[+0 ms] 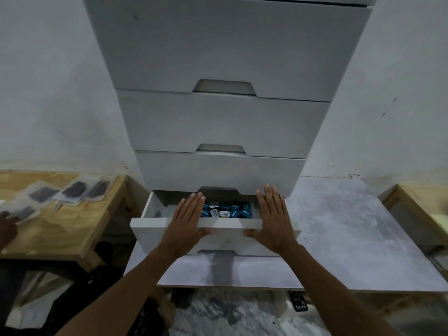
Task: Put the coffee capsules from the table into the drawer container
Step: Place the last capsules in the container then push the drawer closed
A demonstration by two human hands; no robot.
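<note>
Both hands lie flat with fingers straight, gripping nothing. The left hand [188, 221] and right hand [274, 218] press on the front edge of the open bottom drawer [150, 229], fingertips reaching over it. Between them, inside the drawer, sit the blue coffee capsules [226, 210], partly hidden by the palms and the drawer above, their print too blurred to read. The white drawer unit [218, 122], its top cut off, stands on a grey table [339, 226]. Far left, a wooden table [60, 229] carries what look like plastic bags [72, 190], and another hand [7, 226] is clipped by the frame.
</note>
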